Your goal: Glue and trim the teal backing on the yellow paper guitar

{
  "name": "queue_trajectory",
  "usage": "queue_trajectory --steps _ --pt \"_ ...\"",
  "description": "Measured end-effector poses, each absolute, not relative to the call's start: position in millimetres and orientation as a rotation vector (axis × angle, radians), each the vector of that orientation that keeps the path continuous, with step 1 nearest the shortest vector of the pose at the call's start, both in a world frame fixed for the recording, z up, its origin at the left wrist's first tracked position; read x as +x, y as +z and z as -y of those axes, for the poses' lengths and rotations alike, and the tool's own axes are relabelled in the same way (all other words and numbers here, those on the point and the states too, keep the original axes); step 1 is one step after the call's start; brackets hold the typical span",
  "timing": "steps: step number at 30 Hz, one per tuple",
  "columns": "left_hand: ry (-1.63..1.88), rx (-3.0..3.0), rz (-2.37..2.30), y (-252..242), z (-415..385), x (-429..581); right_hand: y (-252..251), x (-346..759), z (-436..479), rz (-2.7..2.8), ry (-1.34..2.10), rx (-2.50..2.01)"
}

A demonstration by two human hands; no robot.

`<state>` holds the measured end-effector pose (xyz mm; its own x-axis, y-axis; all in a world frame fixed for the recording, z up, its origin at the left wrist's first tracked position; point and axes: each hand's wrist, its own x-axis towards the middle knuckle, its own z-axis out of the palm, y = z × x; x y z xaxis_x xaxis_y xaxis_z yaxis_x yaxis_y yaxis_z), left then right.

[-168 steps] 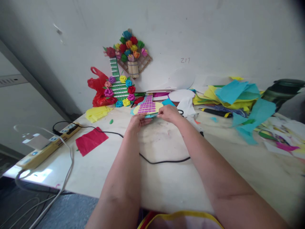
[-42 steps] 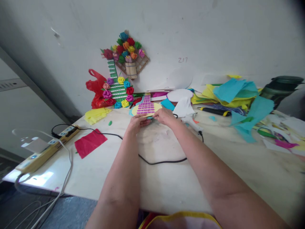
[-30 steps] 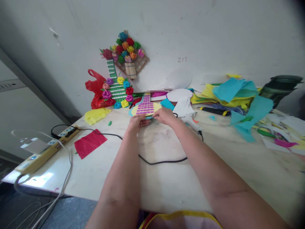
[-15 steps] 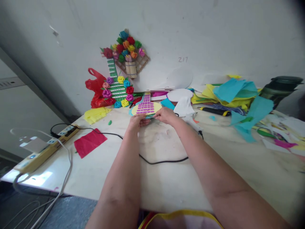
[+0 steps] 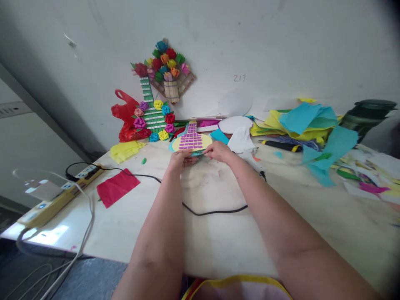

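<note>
A yellow guitar-shaped paper craft (image 5: 204, 141) with purple strips down its neck and body is held at the far side of the table. Blue paper shows along its edge. My left hand (image 5: 181, 159) grips its near left edge, thumb on top and fingers beneath. At the near right edge, my right hand (image 5: 218, 151) pinches the rim, its fingertips pressed together at the blue paper. Behind the craft lies a blue paper piece (image 5: 219, 136), and white paper (image 5: 242, 139) is to the right of it.
A flower-trimmed green guitar (image 5: 153, 116) leans on the wall. At left are a power strip (image 5: 68, 187) and red paper (image 5: 118, 187). A black cable (image 5: 215, 212) crosses the table. To the right lie a utility knife (image 5: 281, 145), blue crepe paper (image 5: 331, 154) and a dark bottle (image 5: 365, 118).
My right hand has shifted very slightly to the right along the craft's edge. My left hand keeps its hold, and the craft stays in about the same place.
</note>
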<state>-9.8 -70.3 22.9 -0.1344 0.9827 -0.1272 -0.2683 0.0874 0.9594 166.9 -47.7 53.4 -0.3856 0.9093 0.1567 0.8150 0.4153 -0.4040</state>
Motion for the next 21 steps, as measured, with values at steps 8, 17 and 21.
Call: queue_trajectory --steps 8,17,21 --pt "1.346 0.841 -1.154 22 69 -10 50 165 45 2.317 0.101 -1.545" --pt "1.39 0.808 -1.129 25 71 -12 86 190 58 2.433 0.607 -1.456" --pt "1.405 0.795 -1.106 24 70 -14 80 184 63 2.552 0.89 -1.502"
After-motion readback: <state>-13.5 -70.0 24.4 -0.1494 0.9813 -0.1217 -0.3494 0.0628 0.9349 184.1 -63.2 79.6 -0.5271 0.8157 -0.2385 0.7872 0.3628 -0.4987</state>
